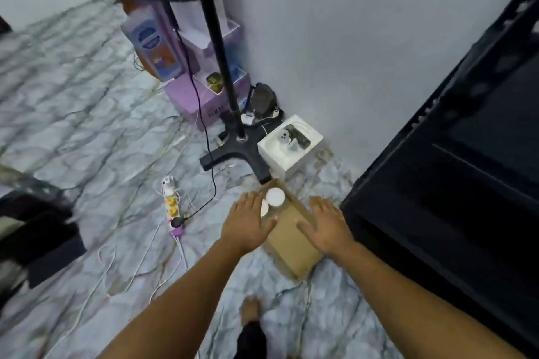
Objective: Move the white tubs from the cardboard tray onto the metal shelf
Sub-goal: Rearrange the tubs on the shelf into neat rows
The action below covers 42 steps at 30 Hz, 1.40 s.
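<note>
Both hands, left (pixel 248 221) and right (pixel 326 226), hung spread flat over the brown cardboard tray (pixel 291 242) on the marble-patterned floor (pixel 87 154); two round white tubs (pixel 275 197) sat at its far end

I see two white tubs (pixel 275 197) in a plain brown cardboard tray (pixel 287 237) on grey marble-veined floor (pixel 87 125). The shelf (pixel 455 183) looks black, the box (pixel 204 96) lilac.

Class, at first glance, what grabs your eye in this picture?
Two open hands, left hand and right hand, reach over a cardboard tray on the marbled floor, with white tubs at its far end. Behind it stands a black pedestal fan; a dark metal shelf fills the right.
</note>
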{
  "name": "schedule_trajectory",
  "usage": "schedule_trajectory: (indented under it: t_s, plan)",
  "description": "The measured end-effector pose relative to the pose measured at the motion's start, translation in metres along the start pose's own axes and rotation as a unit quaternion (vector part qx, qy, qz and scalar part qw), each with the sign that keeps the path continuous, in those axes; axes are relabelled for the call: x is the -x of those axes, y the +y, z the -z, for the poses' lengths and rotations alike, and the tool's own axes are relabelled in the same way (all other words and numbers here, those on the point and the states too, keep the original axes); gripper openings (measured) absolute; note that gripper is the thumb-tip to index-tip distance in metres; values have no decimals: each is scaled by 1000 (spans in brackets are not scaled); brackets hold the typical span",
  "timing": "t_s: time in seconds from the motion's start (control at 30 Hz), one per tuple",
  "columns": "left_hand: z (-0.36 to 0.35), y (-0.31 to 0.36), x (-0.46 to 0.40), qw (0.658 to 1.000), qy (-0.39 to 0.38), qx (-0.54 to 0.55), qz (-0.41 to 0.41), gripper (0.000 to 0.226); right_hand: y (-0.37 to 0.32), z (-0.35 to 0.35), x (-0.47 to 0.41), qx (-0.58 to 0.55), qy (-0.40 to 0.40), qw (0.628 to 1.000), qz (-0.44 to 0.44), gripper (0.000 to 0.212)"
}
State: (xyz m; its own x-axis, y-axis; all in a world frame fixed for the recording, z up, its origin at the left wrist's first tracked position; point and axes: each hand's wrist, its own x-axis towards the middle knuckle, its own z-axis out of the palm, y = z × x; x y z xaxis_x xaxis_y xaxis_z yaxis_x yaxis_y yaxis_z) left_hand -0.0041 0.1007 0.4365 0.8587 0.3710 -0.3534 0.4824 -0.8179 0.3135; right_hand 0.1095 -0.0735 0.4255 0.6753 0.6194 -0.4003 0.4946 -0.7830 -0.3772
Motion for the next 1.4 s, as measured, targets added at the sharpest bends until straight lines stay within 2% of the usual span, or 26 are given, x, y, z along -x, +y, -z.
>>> schedule_trajectory:
  t_s: [0.23,0.33,0.57,0.73,0.93,1.17,1.3,1.4]
  plan:
    - [-114,-77,-94,1000,4,25,14,76,37,-121,-125,5,-5,1000,30,95]
    - [-171,-110,-138,1000,9,21,12,74,57,-176,-182,8,12,999,41,91]
    - [-288,-166,-222,1000,13,13,10,85,99,-282,-296,26,25,996,76,93]
    - [-349,-196,-262,1000,24,1,4,93,128,-335,-350,81,23,992,89,99]
    - [-387,-207,-292,999,37,0,1,94,142,-362,-394,116,25,985,121,103]
    - [-400,-201,-307,995,88,41,3,96,149,-378,-399,16,87,990,108,104]
    - [-394,-200,-312,997,33,73,18,109,163,-386,-381,-9,132,987,95,106]
    - [-390,-200,-318,995,-12,92,36,117,175,-396,-373,-77,124,985,89,109]
